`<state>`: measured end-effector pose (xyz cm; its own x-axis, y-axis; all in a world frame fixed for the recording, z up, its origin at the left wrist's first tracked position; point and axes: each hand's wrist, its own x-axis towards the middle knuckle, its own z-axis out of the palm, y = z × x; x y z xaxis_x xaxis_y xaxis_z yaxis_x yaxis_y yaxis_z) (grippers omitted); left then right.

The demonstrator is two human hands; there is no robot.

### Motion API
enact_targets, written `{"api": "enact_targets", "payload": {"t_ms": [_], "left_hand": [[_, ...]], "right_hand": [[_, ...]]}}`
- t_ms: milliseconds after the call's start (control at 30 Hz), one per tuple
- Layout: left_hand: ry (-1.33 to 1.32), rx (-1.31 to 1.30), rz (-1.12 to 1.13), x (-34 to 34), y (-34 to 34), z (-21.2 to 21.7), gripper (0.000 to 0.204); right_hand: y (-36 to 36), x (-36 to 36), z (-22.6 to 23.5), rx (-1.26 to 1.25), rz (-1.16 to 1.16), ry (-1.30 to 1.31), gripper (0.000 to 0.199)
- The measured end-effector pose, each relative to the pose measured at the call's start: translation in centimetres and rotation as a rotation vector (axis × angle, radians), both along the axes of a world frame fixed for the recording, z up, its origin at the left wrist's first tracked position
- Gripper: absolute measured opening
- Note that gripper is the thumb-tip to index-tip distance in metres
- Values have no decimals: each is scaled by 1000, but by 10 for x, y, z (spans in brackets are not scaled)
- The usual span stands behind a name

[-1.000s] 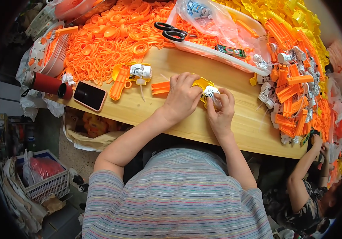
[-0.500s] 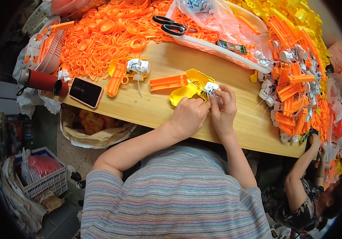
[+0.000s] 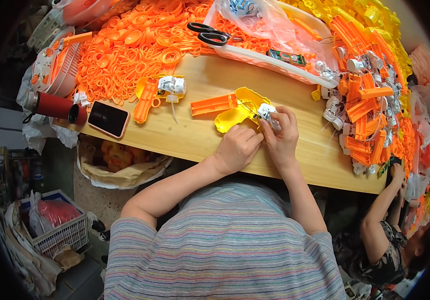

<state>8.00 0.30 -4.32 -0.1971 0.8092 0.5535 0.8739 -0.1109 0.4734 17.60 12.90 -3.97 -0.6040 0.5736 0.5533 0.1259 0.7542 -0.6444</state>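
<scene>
At the middle of the table, my right hand (image 3: pixel 282 137) pinches a small white plastic unit (image 3: pixel 266 110) between thumb and fingers. This unit rests at the right edge of a yellow plastic shell (image 3: pixel 230 120), with dark thin wires running inside it. An orange tray-like plastic part (image 3: pixel 214 105) lies against the shell's left side. My left hand (image 3: pixel 237 148) is closed beside the shell's lower rim, its fingertips close to my right thumb; whatever they pinch is hidden. Further left lies another set, an orange piece (image 3: pixel 146 101) with a white unit (image 3: pixel 172 86) in a yellow shell.
A phone (image 3: pixel 108 119) and a red flask (image 3: pixel 50 105) lie at the left edge. Orange parts (image 3: pixel 120 60) heap behind. Black-handled scissors (image 3: pixel 208 34) rest on a white basket (image 3: pixel 275 65). Orange and white assemblies (image 3: pixel 360 110) pile at right, near a co-worker's hand (image 3: pixel 398 172).
My left fist has loosened slightly and its fingers have shifted down a little. My right hand keeps its pinch on the white unit. The whole view has shifted slightly.
</scene>
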Motion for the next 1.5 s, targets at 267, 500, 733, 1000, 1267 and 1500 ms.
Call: {"api": "enact_targets", "payload": {"t_ms": [267,500,733,1000,1267,1500], "left_hand": [[-71,158,-73,-33,7,48,22],[137,-19,-106,-74,34,38,14],[-103,-238,-75,-64,49,41,7],[-26,-527,59,-61,70,50,11],[-101,-640,60,-67,77,58,10],[30,-555,107,-60,77,46,8]], "right_hand": [[13,10,-3,46,-16,24,33],[12,12,-2,67,-8,17,29],[10,11,-8,6,-12,31,33],[10,10,-10,121,-34,32,35],[8,10,-11,36,-41,44,33],[9,11,-18,-32,-27,88,31]]}}
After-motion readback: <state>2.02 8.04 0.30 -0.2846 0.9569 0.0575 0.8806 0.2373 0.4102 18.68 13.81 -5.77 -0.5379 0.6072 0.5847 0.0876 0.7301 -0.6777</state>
